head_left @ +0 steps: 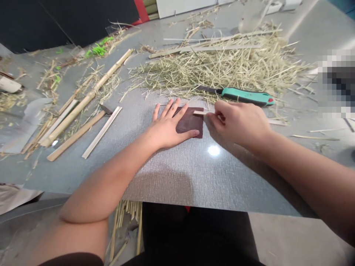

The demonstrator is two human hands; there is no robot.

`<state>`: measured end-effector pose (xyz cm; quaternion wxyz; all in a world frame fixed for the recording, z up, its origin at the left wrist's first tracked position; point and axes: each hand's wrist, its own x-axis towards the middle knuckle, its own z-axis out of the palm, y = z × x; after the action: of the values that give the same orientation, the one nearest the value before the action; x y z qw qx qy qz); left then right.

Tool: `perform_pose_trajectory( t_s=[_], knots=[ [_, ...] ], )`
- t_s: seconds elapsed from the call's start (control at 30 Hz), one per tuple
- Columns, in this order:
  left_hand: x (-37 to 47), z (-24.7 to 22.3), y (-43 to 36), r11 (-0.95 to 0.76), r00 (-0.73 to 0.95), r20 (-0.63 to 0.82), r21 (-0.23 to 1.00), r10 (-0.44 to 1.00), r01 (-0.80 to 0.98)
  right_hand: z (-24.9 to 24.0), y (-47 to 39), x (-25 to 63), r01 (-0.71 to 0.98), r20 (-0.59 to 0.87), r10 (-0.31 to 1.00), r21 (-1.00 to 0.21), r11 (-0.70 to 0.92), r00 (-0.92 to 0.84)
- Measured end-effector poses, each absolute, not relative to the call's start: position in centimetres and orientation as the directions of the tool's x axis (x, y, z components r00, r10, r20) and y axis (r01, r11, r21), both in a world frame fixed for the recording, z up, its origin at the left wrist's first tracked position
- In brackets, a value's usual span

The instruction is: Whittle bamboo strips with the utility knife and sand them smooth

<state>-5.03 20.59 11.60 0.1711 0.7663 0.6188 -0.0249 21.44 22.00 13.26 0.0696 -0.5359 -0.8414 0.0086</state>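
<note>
A dark reddish-brown sheet of sandpaper (190,122) lies flat on the grey table. My left hand (166,129) rests on its left side with the fingers spread, thumb along its lower edge. Between the closed fingers of my right hand (240,120) is a thin pale bamboo strip (199,113). One end of the strip lies over the sandpaper's right part; my fist hides the middle, and what looks like its other end shows beyond the wrist. Just behind my right hand is a knife (246,96) with a green and black handle, its blade pointing left.
A heap of pale green shavings (222,68) spreads behind the hands. To the left lie a long bamboo pole (88,96), a small wooden-handled knife (80,135) and a split bamboo strip (102,132). The table's front edge (205,207) runs near my body; bamboo sticks (129,210) stand below.
</note>
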Motion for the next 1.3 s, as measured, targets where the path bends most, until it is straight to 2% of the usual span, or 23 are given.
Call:
perform_pose_trajectory(
  t_s=[0.1, 0.27, 0.43, 0.6, 0.8, 0.97, 1.1, 1.3],
  knots=[
    [-4.9, 11.6, 20.5, -0.175, 0.233, -0.255, 0.231, 0.938, 0.957, 13.2, 22.1, 21.6, 0.895, 0.067, 0.895, -0.043, 0.443, -0.44],
    [-5.0, 11.5, 20.5, -0.179, 0.234, -0.249, 0.225, 0.94, 0.958, 13.4, 22.4, 21.6, 0.938, 0.056, 0.937, 0.001, 0.346, -0.345],
    [-5.0, 11.5, 20.5, -0.184, 0.242, -0.247, 0.237, 0.938, 0.954, 13.6, 22.4, 21.3, 0.921, -0.028, 0.922, 0.031, 0.388, -0.387],
    [-4.9, 11.6, 20.5, -0.174, 0.227, -0.242, 0.223, 0.943, 0.959, 13.1, 23.8, 22.1, 0.957, 0.062, 0.955, 0.005, 0.291, -0.29],
    [-4.8, 11.8, 20.5, -0.178, 0.232, -0.269, 0.21, 0.935, 0.961, 13.2, 23.5, 21.9, 0.953, 0.071, 0.951, -0.011, 0.302, -0.301],
    [-4.9, 11.7, 20.6, -0.182, 0.239, -0.264, 0.221, 0.935, 0.958, 13.1, 23.2, 21.8, 0.91, 0.038, 0.91, -0.016, 0.413, -0.413],
    [-4.8, 11.7, 20.5, -0.174, 0.225, -0.258, 0.207, 0.94, 0.963, 12.6, 23.9, 22.2, 0.923, 0.092, 0.921, -0.043, 0.383, -0.378],
    [-4.8, 11.7, 20.5, -0.184, 0.237, -0.256, 0.212, 0.937, 0.96, 12.4, 23.3, 21.9, 0.906, 0.093, 0.905, -0.05, 0.42, -0.415]
  ],
)
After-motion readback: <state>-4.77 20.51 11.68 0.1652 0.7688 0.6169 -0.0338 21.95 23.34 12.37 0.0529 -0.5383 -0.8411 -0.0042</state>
